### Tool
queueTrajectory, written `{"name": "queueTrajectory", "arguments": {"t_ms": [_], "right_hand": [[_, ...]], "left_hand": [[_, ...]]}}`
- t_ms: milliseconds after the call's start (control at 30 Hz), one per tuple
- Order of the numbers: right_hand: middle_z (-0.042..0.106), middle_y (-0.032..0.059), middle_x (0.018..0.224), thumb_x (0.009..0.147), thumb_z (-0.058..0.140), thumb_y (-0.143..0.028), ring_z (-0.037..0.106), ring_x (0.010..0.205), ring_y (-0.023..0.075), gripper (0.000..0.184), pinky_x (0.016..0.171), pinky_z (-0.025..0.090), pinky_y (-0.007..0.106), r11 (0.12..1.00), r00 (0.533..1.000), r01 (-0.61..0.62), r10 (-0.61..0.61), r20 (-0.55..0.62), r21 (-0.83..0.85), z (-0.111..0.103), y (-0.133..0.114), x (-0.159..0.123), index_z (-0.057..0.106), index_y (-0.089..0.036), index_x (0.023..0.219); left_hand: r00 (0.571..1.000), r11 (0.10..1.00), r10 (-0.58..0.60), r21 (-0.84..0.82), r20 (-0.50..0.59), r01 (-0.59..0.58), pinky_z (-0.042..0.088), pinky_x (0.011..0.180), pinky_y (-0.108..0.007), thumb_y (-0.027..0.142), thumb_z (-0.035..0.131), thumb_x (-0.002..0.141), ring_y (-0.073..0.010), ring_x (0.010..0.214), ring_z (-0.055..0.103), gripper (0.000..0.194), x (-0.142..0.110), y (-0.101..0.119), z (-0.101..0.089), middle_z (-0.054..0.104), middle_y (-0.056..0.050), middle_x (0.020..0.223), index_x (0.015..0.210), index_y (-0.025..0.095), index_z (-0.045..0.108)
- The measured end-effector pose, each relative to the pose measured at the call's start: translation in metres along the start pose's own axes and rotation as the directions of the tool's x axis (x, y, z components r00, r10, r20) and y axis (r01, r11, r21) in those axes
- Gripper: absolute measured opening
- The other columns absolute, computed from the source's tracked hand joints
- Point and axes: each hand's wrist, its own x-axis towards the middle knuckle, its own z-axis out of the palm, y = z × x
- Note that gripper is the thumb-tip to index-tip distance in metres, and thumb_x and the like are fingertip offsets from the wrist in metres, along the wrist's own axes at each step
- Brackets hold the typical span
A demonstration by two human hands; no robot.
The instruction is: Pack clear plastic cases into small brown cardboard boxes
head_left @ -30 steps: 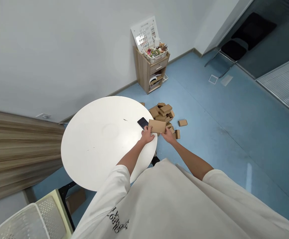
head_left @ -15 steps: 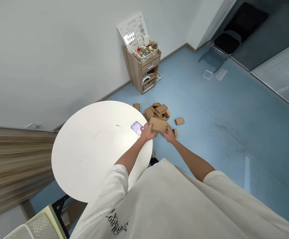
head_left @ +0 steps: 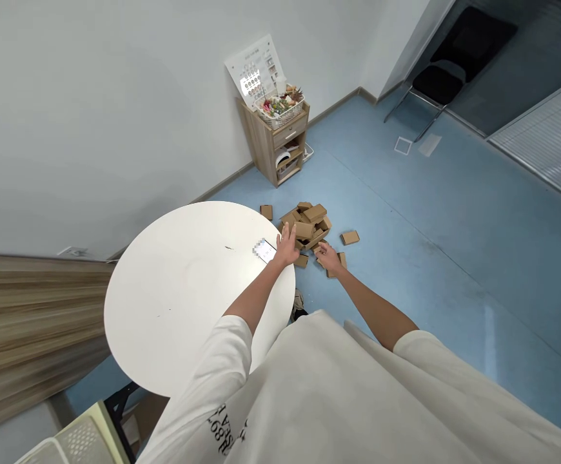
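Two bare forearms (head_left: 253, 298) angled forward and inward from white sleeves (head_left: 235, 341), elbows slightly bent. The left hand (head_left: 287, 249) was open, back upward, its fingers spread and pointing away over the right edge of the white bench (head_left: 188, 290). The right hand (head_left: 329, 258), beyond that edge, turned its loosely curved, parted fingers leftward; nothing showed in its grasp. A cardboard box (head_left: 304, 230) was just right of the left fingertips, over the heap of boxes (head_left: 315, 212) on the blue floor (head_left: 416, 277); contact with the fingers could not be told. A lit phone (head_left: 264, 251) lay beside the left wrist.
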Motion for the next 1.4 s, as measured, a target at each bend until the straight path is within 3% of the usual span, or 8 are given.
{"name": "queueTrajectory", "arguments": {"t_ms": [133,400,633,833,1000,1167,1400], "right_hand": [[0.049,0.0081,0.154,0.084,0.065,-0.053,0.045,0.142,0.0322,0.066,0.112,0.046,0.048,0.987,0.99,-0.139,0.135,0.047,0.079,0.002,0.003,-0.008,0.053,-0.028,0.145],[0.05,0.0085,0.153,0.089,0.061,-0.048,0.046,0.141,0.032,0.058,0.113,0.044,0.05,0.99,0.99,-0.118,0.112,0.083,0.074,0.008,-0.007,-0.015,0.056,-0.027,0.142],[0.052,0.0089,0.151,0.092,0.059,-0.039,0.049,0.139,0.0302,0.052,0.111,0.046,0.045,0.993,0.981,-0.102,0.092,0.17,0.051,0.024,-0.025,-0.021,0.057,-0.025,0.142],[0.056,0.0129,0.147,0.09,0.06,-0.032,0.054,0.134,0.0296,0.05,0.108,0.048,0.041,0.999,0.963,-0.037,0.028,0.27,0.028,0.056,-0.045,-0.021,0.059,-0.019,0.139],[0.059,0.0119,0.142,0.088,0.059,-0.034,0.057,0.127,0.0293,0.05,0.094,0.054,0.035,1.0,0.936,0.028,-0.026,0.352,-0.001,0.082,-0.061,-0.029,0.062,-0.019,0.136],[0.063,0.0068,0.137,0.087,0.055,-0.033,0.061,0.12,0.026,0.041,0.089,0.055,0.032,0.992,0.909,0.122,-0.095,0.405,-0.04,0.103,-0.075,-0.043,0.069,-0.023,0.123],[0.064,0.0114,0.135,0.087,0.058,-0.033,0.061,0.122,0.0245,0.045,0.101,0.051,0.036,0.978,0.893,0.193,-0.145,0.426,-0.073,0.143,-0.087,-0.088,0.065,-0.02,0.129]], "left_hand": [[0.999,0.998,-0.045,0.044,0.015,0.044,0.004,0.125,-0.058,0.014,0.053,0.08,-0.0292,0.157,-0.004,0.097,-0.015,-0.009,0.002,-0.002,-0.009,0.171,0.163,0.025,0.002],[0.994,0.991,-0.105,0.087,-0.008,0.106,0.006,0.125,-0.056,0.017,0.052,0.083,-0.0294,0.157,0.001,0.091,-0.038,-0.011,-0.004,0.005,-0.01,0.171,0.163,0.023,0.009],[0.968,0.963,-0.228,0.12,-0.108,0.241,0.011,0.125,-0.054,0.02,0.051,0.086,-0.0296,0.157,0.007,0.083,-0.072,-0.021,-0.02,0.013,-0.011,0.17,0.162,0.022,0.017],[0.904,0.911,-0.384,0.081,-0.188,0.404,0.014,0.124,-0.054,0.018,0.05,0.085,-0.0293,0.157,0.009,0.082,-0.127,-0.041,-0.039,0.016,-0.012,0.169,0.161,0.02,0.019],[0.853,0.875,-0.46,0.04,-0.245,0.483,0.014,0.125,-0.053,0.018,0.049,0.086,-0.0278,0.157,0.011,0.081,-0.177,-0.052,-0.047,0.019,-0.013,0.168,0.161,0.021,0.02],[0.823,0.861,-0.486,0.0,-0.295,0.509,0.017,0.124,-0.053,0.019,0.049,0.087,-0.0281,0.156,0.015,0.077,-0.218,-0.059,-0.045,0.022,-0.015,0.167,0.16,0.02,0.023],[0.788,0.853,-0.5,-0.049,-0.359,0.519,0.02,0.123,-0.052,0.019,0.047,0.089,-0.0276,0.155,0.021,0.073,-0.29,-0.071,-0.036,0.025,-0.016,0.166,0.159,0.02,0.025]]}}
